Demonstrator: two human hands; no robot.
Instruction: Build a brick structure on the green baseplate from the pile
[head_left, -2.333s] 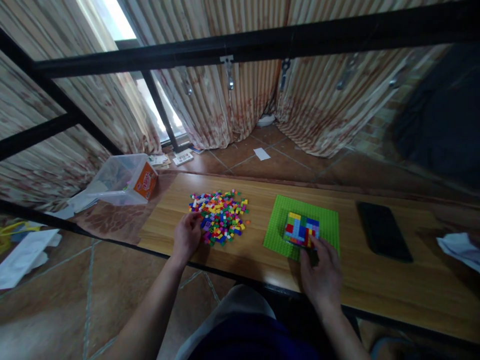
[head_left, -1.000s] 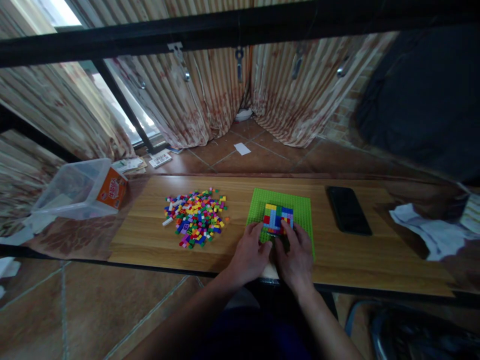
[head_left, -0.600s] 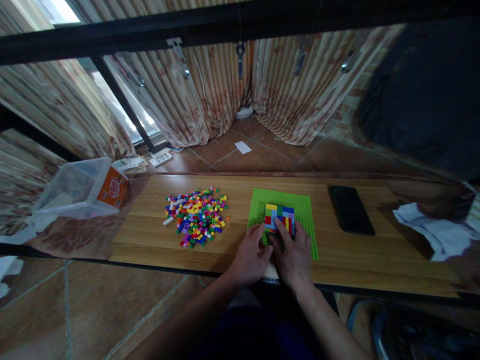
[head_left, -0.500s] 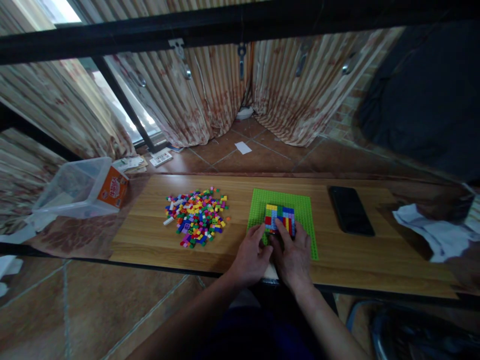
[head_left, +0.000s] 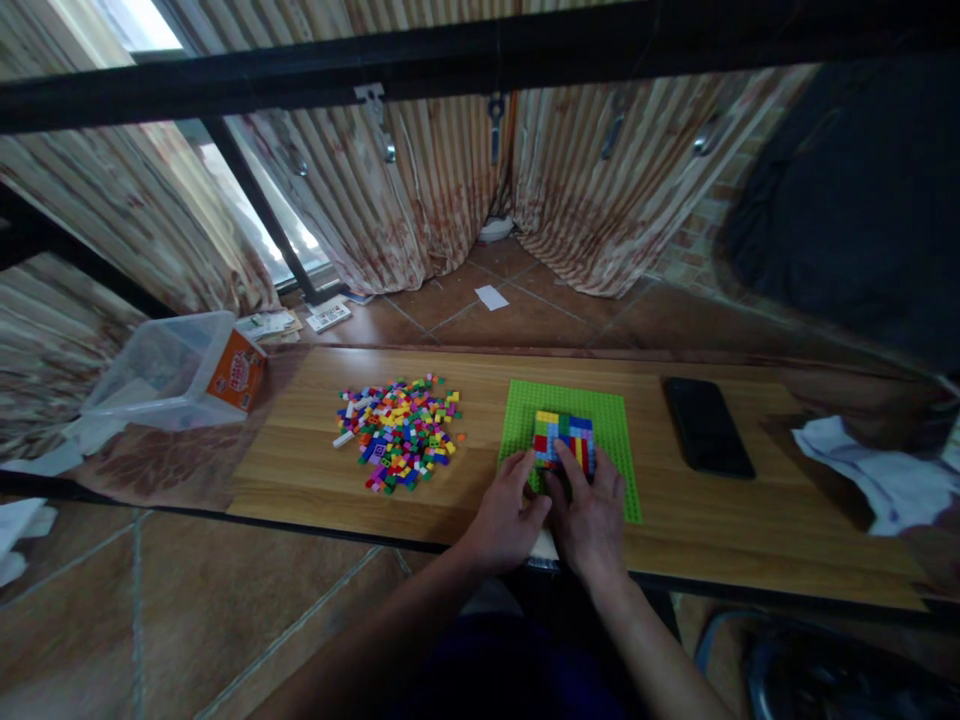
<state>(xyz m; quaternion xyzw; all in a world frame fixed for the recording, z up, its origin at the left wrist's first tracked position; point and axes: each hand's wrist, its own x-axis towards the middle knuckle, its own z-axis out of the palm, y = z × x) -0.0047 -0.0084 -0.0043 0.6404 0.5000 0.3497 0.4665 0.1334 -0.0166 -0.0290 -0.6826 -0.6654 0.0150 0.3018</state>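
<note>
A low block of colourful toy bricks, with yellow, green, blue, red and light-blue pieces, sits on a bright green studded baseplate. My left hand is curled at the block's near left corner, its index fingertip against the side. From the near right, my right hand grips the block, with a finger lying over the top bricks and the thumb low at the near edge. My hands cover the block's near side, so any small piece between the fingers is hidden.
A pile of loose bricks lies left on the wooden table. A black phone and a white cloth are at the right. Beyond the left end stands a clear plastic bin with an orange label. A dark rail crosses above.
The whole view has shifted slightly, so everything appears a little further right. Both hands keep almost the same grip at the block's near edge.
</note>
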